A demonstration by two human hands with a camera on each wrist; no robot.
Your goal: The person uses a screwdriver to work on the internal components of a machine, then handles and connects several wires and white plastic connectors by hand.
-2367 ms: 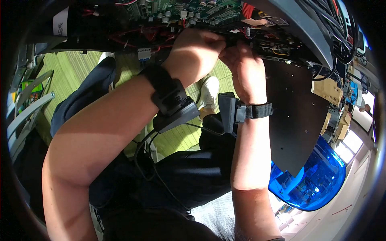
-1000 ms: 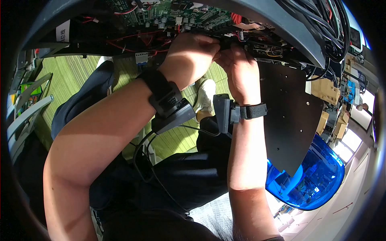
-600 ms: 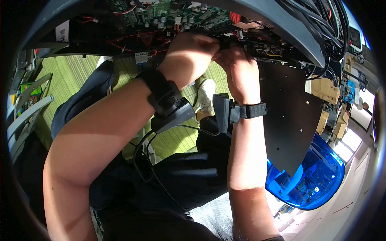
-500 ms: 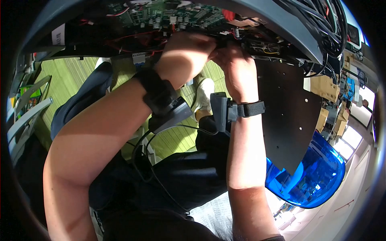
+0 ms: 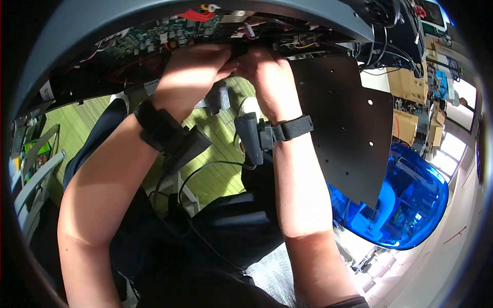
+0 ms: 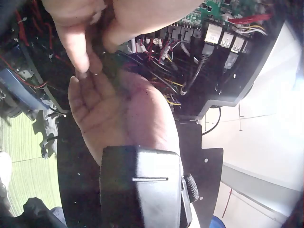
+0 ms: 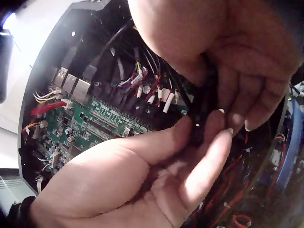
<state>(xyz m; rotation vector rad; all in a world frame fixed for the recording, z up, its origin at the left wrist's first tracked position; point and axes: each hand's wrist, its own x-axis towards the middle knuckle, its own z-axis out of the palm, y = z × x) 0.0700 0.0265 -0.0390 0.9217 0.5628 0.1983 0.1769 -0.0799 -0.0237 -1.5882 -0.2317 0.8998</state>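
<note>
Both hands meet inside a dark housing (image 5: 154, 15) with its wiring exposed. In the right wrist view, the left hand (image 7: 142, 175) comes from the lower left, its thumb and fingers pinching a thin black cable (image 7: 200, 118). The right hand (image 7: 237, 52) reaches down from the top right and curls round the same dark strand; its hold is partly hidden. Fingertips of the two hands nearly meet there. In the head view, the left hand (image 5: 192, 72) and right hand (image 5: 272, 79) sit at the housing's lower edge. A green circuit board (image 7: 90, 128) with plugged connectors lies beside them.
Red wires (image 7: 232, 190) run loosely through the housing. A black perforated plate (image 5: 344, 128) hangs below its right part, beside the right forearm. Behind it is a translucent blue shell (image 5: 416, 205). Cardboard boxes (image 5: 408, 84) stand at the right; a pale chair frame (image 5: 38, 179) is at the left.
The head view has shifted, so the housing, plate and both hands lie further left. The hands stay close together at the wiring. A grey object now shows below the left hand.
</note>
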